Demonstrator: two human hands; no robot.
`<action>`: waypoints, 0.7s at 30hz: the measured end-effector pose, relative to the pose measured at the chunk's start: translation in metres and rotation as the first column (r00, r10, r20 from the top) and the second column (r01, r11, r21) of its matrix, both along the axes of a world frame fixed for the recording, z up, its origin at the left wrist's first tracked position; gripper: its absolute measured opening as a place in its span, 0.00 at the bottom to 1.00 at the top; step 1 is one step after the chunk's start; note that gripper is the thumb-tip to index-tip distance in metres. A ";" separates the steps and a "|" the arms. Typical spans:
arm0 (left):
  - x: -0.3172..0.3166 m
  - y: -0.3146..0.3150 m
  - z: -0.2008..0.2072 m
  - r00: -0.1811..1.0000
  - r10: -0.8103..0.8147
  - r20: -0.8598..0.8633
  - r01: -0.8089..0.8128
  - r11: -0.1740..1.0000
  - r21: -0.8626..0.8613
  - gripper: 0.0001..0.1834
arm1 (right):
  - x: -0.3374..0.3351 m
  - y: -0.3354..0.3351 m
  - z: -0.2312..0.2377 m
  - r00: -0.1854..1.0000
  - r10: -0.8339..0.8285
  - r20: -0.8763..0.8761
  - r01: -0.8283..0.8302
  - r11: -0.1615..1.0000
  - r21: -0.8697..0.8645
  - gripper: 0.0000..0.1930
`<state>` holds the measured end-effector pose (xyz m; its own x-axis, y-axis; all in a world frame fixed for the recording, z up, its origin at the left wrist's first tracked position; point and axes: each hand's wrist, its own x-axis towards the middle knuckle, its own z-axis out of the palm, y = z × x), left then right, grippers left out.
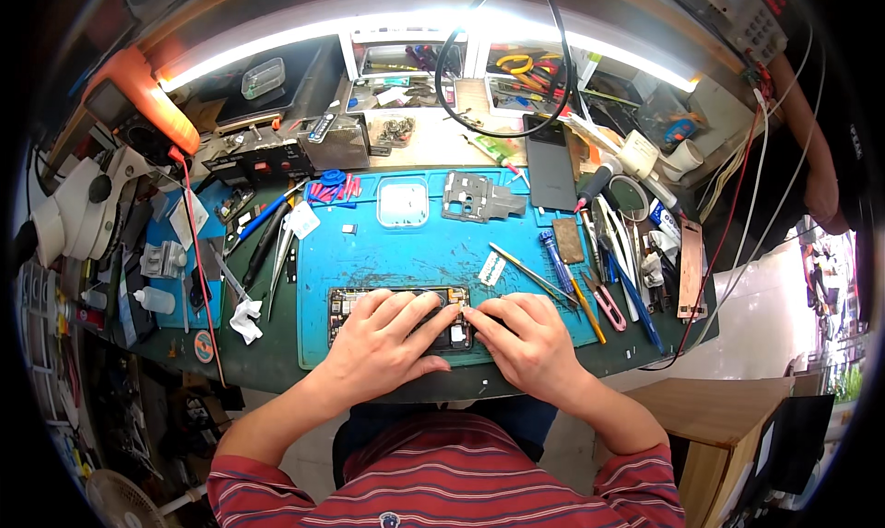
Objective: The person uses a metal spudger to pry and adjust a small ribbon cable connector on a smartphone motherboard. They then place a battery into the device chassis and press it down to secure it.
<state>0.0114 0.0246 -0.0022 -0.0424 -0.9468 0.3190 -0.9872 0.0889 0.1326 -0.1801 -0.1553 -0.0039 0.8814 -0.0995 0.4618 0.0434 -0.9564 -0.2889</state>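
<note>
Blue mat (415, 252): laid beneath the opened phone (452, 337), presumably as cushioning.
Left hand (383, 344): laid across the phone, presumably so that it is steadied; fingers slightly spread.
Right hand (527, 344): fingertips bunched at the phone's right end; whether anything is pinched cannot be told.
Phone: set near the mat's front edge; its middle is hidden by the left hand, finer detail unclear.

Bright light strip (415, 21) over bench (272, 339); pale floor (761, 321); wooden cabinet (710, 406) right.
</note>
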 end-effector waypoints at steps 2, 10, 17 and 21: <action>0.000 0.000 0.000 1.000 0.006 0.012 -0.005 1.000 -0.012 0.40 | 0.001 0.000 0.000 1.000 -0.005 -0.010 0.005 1.000 -0.004 0.21; -0.001 0.000 -0.001 1.000 0.006 0.015 -0.005 1.000 -0.023 0.39 | 0.004 -0.002 0.002 0.999 0.002 -0.048 -0.003 1.000 -0.021 0.22; 0.000 0.000 0.000 1.000 0.005 0.007 -0.005 1.000 -0.016 0.38 | 0.002 -0.001 0.002 0.999 0.006 -0.040 -0.007 1.000 -0.025 0.22; 0.000 0.001 -0.002 1.000 -0.002 0.013 0.002 1.000 -0.023 0.37 | 0.003 -0.001 0.002 0.999 0.001 -0.047 -0.002 1.000 -0.027 0.21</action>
